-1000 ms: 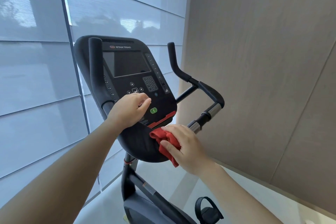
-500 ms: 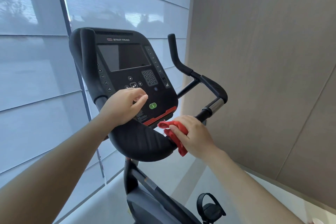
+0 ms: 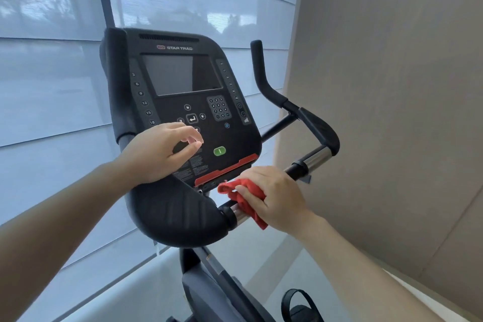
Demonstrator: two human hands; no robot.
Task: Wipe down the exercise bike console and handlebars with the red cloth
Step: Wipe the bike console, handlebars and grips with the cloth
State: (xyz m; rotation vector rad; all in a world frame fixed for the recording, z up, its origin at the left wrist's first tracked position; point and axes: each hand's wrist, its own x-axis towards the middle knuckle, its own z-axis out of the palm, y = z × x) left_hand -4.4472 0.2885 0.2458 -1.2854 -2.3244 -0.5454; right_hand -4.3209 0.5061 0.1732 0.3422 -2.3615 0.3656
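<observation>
The right hand [image 3: 274, 197] grips the red cloth [image 3: 241, 192], bunched under its curled fingers and thumb and pressed around the chrome stretch of the handlebar [image 3: 317, 129] just right of the console [image 3: 235, 138]; a corner of the cloth hangs below the bar beside the palm. Past the hand, the bar runs up and to the right through a second chrome section to a black padded grip, then to an upright horn. The left hand [image 3: 159, 157] rests with its heel on the lower face of the console, fingers loosely curled with the thumb near the fingertips, holding nothing. Above it sit a dark screen [image 3: 180, 76], a number keypad [image 3: 219, 108] and a green button [image 3: 219, 151], with a red strip [image 3: 226, 170] along the lower edge, just above the cloth. A strapped pedal [image 3: 298, 304] shows low down, pale window blinds [image 3: 52, 86] lie behind and a beige wall [image 3: 392, 86] stands to the right
</observation>
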